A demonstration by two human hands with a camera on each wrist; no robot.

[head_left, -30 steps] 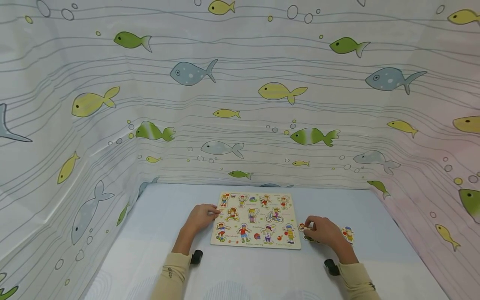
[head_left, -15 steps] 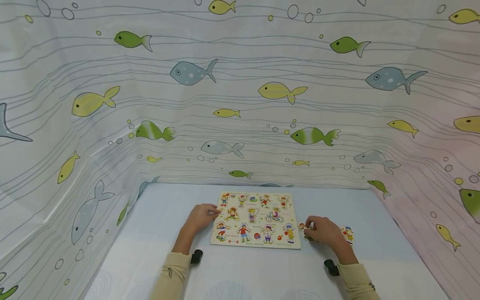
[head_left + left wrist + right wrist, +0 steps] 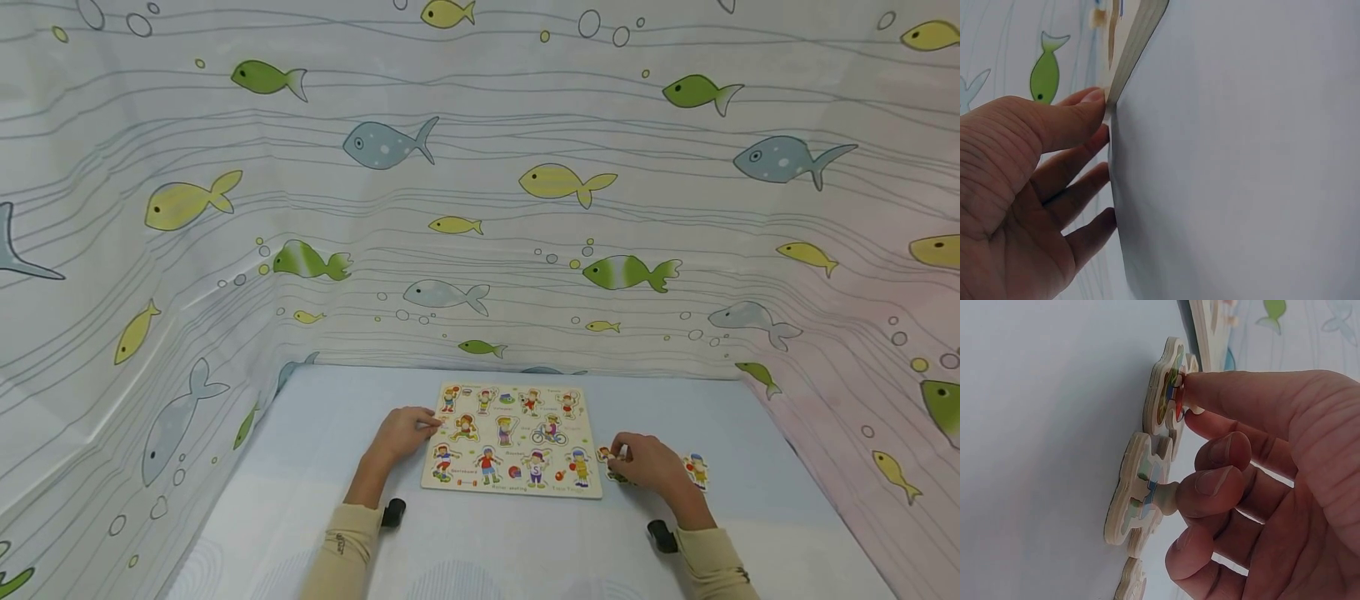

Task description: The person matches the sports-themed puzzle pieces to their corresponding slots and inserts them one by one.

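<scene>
Head view: the puzzle board (image 3: pixel 468 458) lies flat on the bench (image 3: pixel 562 546) in front of me, toward the bench's far edge and about midway between its left and right edges. The left grip (image 3: pixel 401 433) is at the board's left edge. The right grip (image 3: pixel 651 461) is just past the board's right edge, over small figure-shaped pieces. One outer piece (image 3: pixel 696 472) lies beyond it, toward the bench's right edge.

Left wrist view: the left grip is loosely spread and clasps nothing. Its thumb touches the board's edge. This contact appears suited to steadying; apply light sideways pressure so that the board neither tips nor slides.

Right wrist view: thumb and forefinger of the right grip pinch the held piece (image 3: pixel 1165 387) from its printed side. I cannot tell whether the piece is clear of the bench. A neighbouring piece (image 3: pixel 1125 494) lies just beside it, its knob (image 3: pixel 1163 497) close to the remaining bent fingers. For a clean pick-up, raise the held piece straight, centre the pinch, and hold those fingers off the knob to avoid dragging the neighbour.
</scene>
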